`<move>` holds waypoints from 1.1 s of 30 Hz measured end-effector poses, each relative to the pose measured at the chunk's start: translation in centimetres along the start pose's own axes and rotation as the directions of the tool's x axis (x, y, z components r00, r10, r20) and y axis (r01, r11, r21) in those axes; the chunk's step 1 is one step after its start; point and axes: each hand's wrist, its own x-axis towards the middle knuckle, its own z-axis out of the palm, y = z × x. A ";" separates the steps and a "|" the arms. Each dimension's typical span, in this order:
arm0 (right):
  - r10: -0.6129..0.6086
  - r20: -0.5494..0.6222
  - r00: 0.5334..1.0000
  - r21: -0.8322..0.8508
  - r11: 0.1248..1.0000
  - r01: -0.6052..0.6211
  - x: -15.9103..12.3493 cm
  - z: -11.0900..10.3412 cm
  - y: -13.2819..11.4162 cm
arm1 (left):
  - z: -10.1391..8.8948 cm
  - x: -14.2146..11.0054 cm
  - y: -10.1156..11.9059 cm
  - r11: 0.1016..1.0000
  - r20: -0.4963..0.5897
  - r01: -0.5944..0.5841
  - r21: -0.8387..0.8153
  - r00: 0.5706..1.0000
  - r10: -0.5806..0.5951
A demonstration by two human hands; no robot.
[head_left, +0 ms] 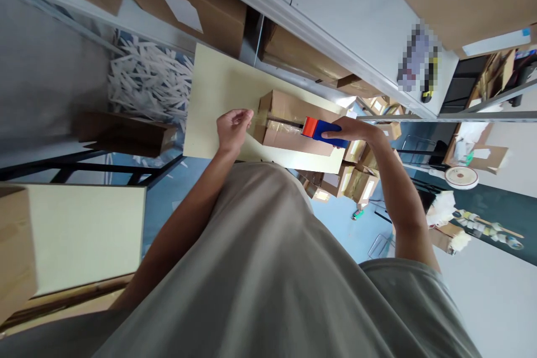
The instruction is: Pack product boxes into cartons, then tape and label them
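Note:
A small brown cardboard box (289, 126) lies on a pale yellow table (218, 100), with clear tape along its top seam. My right hand (354, 130) is closed round the blue handle of a tape dispenser (319, 130) whose orange head rests on the box top. My left hand (232, 128) sits at the box's left end, fingers curled in a pinch against the edge, seemingly on the tape end.
Large cardboard boxes (184, 0) fill grey shelving behind the table. White paper shreds (146, 78) pile at the left beside a brown box (121, 133). More small boxes (356, 182) stand under the table's right end. A second pale table (84, 235) is at the lower left.

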 end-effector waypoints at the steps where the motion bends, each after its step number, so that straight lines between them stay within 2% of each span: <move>1: 0.011 0.012 1.000 0.007 1.000 -0.011 0.7 0.3 -0.1 | 0.1 0.3 -0.5 1.000 -0.005 0.011 -0.004 1.000 -0.011; 4: 0.037 0.031 0.999 0.029 0.999 -0.038 2.2 1.1 -0.2 | 0.1 1.5 -2.0 1.000 -0.006 0.030 0.002 1.000 -0.030; 9: 0.066 -0.009 0.998 -0.027 0.997 -0.067 3.2 1.6 -0.4 | 0.2 3.6 -4.8 1.000 0.010 0.029 0.001 1.000 -0.029; 15: 0.103 -0.002 0.995 -0.121 0.987 -0.103 3.6 1.3 -0.3 | 2.1 4.7 -7.6 0.999 0.056 0.014 0.052 0.998 -0.017; 19: 0.086 0.020 0.996 -0.098 0.992 -0.084 4.1 1.4 0.1 | 2.6 4.4 -8.8 0.989 0.082 -0.089 0.120 0.993 0.079; 24: 0.045 0.057 0.997 -0.022 0.999 -0.044 4.5 1.1 0.8 | 2.3 3.7 -8.2 0.934 0.062 -0.246 0.260 0.969 0.238; 28: -0.039 0.044 0.998 -0.033 0.999 0.040 4.7 0.8 1.2 | 4.0 2.7 -6.7 0.820 0.061 -0.380 0.428 0.917 0.394; 30: -0.100 0.053 0.994 -0.012 0.995 0.101 4.7 0.7 1.4 | 4.9 2.2 -6.2 0.775 0.046 -0.372 0.511 0.912 0.407; 33: -0.188 0.117 0.975 0.072 0.981 0.181 4.0 0.0 2.1 | 5.7 2.0 -5.9 0.762 -0.013 -0.313 0.567 0.921 0.388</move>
